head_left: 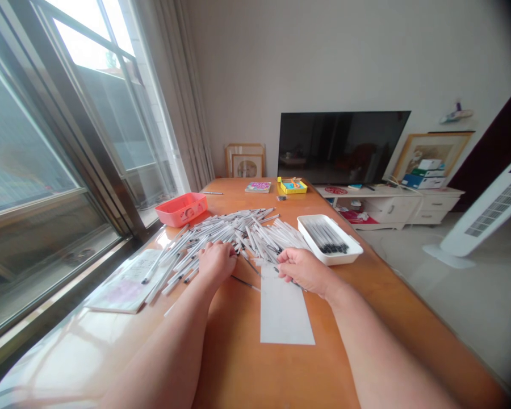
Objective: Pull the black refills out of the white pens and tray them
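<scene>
My left hand (pixel 217 261) rests at the near edge of a heap of white pen barrels (pixel 221 227), its fingers curled in; what they hold, if anything, is hidden. My right hand (pixel 304 270) is above the upper part of a white paper strip (pixel 283 312), thumb and fingers pinched on a thin dark pen refill that shows partly on either side of the hand. Between the hands, a few dark refills (pixel 244 282) lie on the table. To the right of the heap, an open white box (pixel 349 251) contains a row of clear pens with dark ends.
A red basket (pixel 183 209) stands beyond the heap at left, near the window. A booklet (pixel 123 287) lies at the left edge under some pens. Farther back are another booklet (pixel 258 187) and a yellow box (pixel 293 189). The wooden table's right edge (pixel 392 278) borders the floor.
</scene>
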